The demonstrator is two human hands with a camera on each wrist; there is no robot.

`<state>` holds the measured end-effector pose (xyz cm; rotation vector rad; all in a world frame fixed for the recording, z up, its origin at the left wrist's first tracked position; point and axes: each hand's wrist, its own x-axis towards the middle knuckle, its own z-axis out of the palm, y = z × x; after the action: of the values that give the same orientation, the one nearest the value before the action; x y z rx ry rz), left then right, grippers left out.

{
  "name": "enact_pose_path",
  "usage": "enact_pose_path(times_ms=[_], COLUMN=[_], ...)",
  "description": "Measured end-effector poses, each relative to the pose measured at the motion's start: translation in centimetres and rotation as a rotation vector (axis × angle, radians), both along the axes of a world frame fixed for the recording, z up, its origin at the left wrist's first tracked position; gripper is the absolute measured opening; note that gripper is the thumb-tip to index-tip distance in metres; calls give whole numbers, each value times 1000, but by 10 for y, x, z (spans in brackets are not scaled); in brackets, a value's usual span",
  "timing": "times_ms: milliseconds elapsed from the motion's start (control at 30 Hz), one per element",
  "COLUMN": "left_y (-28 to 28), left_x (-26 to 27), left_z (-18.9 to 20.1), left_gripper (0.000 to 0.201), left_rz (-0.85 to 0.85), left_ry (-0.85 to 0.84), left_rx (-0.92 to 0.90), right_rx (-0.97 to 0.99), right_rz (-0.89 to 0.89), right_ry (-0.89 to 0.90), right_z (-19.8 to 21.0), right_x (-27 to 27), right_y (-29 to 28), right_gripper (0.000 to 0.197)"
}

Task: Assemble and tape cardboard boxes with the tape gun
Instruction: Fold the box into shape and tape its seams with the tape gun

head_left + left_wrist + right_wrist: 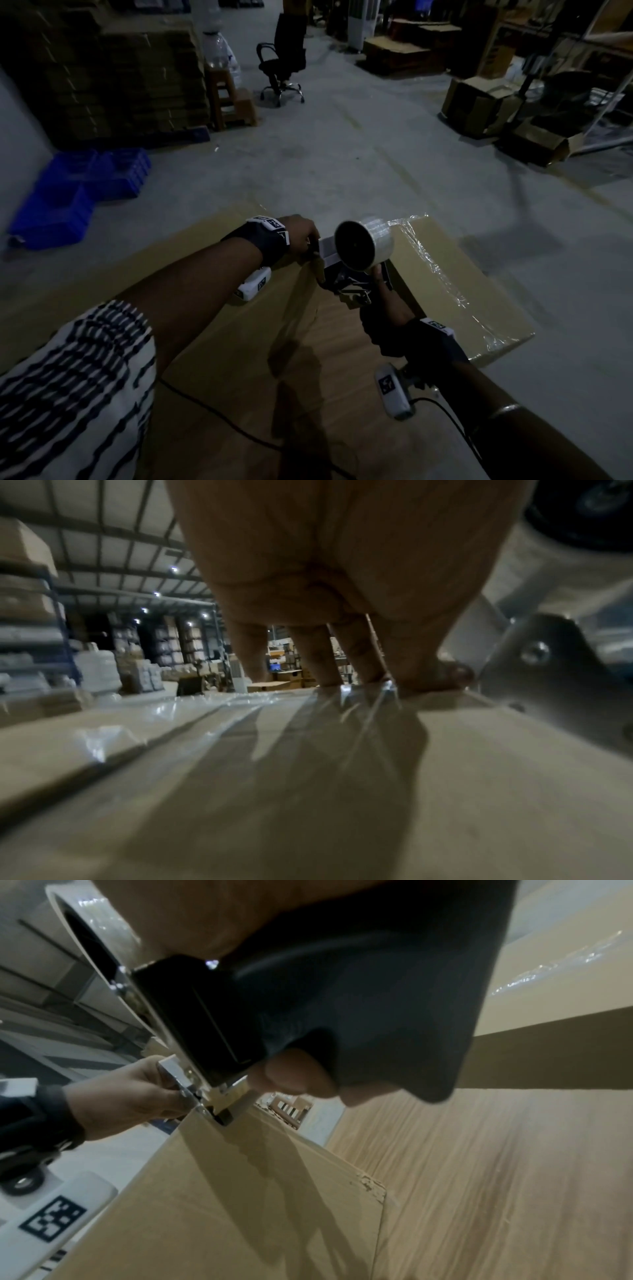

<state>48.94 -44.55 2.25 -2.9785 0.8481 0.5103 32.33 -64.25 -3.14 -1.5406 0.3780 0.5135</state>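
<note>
Our right hand [380, 305] clenches the handle of the rigid, likely light tape gun [359, 253]; our left hand [301, 234] pinches the thin, sticky tape [363, 696] at its free end. Both meet atop the cardboard box [240, 1204] on the bench [342, 394], probably light, best steadied near its stiff edges.

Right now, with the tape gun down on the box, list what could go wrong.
1. The left hand holds the clear tape end right against the metal front of the tape gun; if the right hand pulls the gun, the fingers could get nicked.
2. The tape looks wrinkled under the fingers, so it may go down creased on the cardboard box.
3. A black cable lies across the surface below the arms and might snag.
</note>
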Motion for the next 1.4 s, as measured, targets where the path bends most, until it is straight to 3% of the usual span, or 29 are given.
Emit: enact_pose_path(times_ms=[100, 333, 467, 600, 967, 1400], left_y=[1, -1, 2, -9, -41, -34], left_x=[0, -1, 1, -3, -21, -30], left_z=[1, 4, 4, 3, -17, -31], left_gripper=[22, 23, 26, 26, 41, 26], left_rz=[18, 6, 25, 8, 33, 38], left_ry=[-11, 22, 1, 13, 109, -66], left_rx=[-14, -35, -11, 44, 151, 76], right_rx=[15, 142, 38, 124, 78, 94], right_rz=[8, 10, 28, -27, 25, -2], right_ry=[42, 122, 50, 34, 30, 41], right_z=[-2, 1, 1, -5, -35, -53], right_x=[1, -14, -31, -38, -33, -14], right_y=[-3, -16, -21, -26, -31, -25], right_gripper=[88, 88, 84, 80, 104, 110])
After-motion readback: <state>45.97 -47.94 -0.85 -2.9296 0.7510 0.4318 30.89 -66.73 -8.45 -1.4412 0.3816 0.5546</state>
